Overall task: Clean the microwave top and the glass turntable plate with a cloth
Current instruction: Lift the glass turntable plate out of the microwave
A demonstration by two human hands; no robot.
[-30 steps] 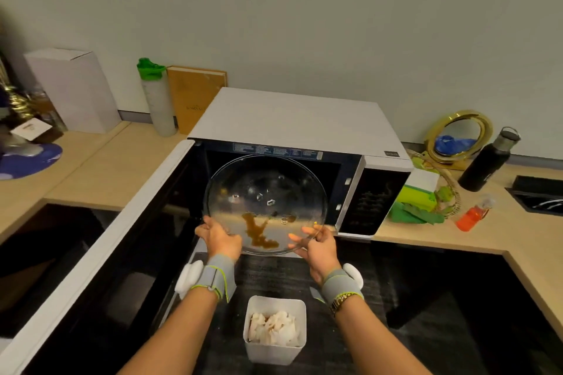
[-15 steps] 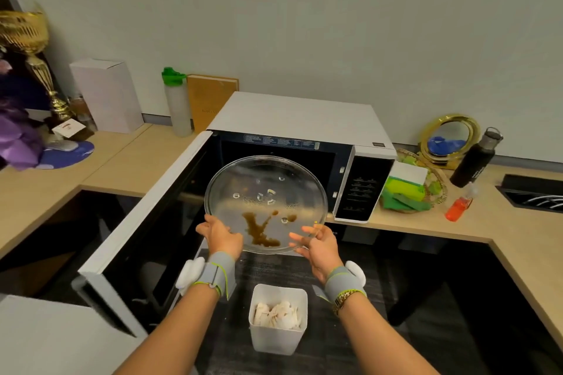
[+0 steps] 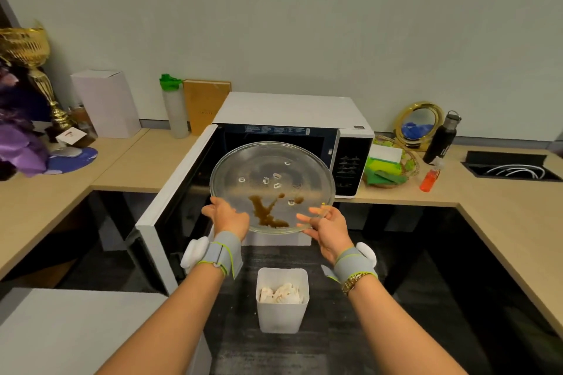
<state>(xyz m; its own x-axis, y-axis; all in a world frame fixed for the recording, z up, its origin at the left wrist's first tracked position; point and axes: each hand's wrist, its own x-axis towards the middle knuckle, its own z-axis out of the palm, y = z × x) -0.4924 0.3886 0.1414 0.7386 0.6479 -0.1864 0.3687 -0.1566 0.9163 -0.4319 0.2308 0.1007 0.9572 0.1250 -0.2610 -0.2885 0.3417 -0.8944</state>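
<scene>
- Out in front of the open microwave [image 3: 292, 119], I hold the glass turntable plate [image 3: 272, 187] up in the air with both hands, its near edge tipped down toward me.
- My left hand [image 3: 227, 216] grips the plate's lower left rim, fingers curled under the glass, thumb on the near side.
- My right hand [image 3: 327, 225] takes the lower right rim, fingers half spread and showing through the glass, thumb lying along the edge.
- Brown splatter [image 3: 266, 211] sits on the plate's lower half, a branching smear with a couple of small drops beside it, right between my two hands.
- Both wrists wear grey straps with a white puck on the outer side; a gold bracelet [image 3: 353, 281] sits behind the right strap.
- Behind the plate, the microwave stands on the wooden counter [image 3: 128, 161], its white top bare, its door [image 3: 173, 189] swung wide open to the left, the dark cavity showing.
- Down on the dark floor, below my hands, a white bin [image 3: 281, 301] holds crumpled pale cloth or paper; I cannot tell which.
- Left of the microwave, against the wall: a frosted bottle with a green cap [image 3: 173, 106], a brown board [image 3: 207, 106] and a white box [image 3: 105, 102].
- Far left: a gold trophy [image 3: 33, 67] and something purple.
- Right of the microwave: a basket with green and white packs [image 3: 388, 166], a small orange spray bottle [image 3: 430, 178], a black flask [image 3: 441, 137] and a round gold-framed mirror [image 3: 419, 123].
</scene>
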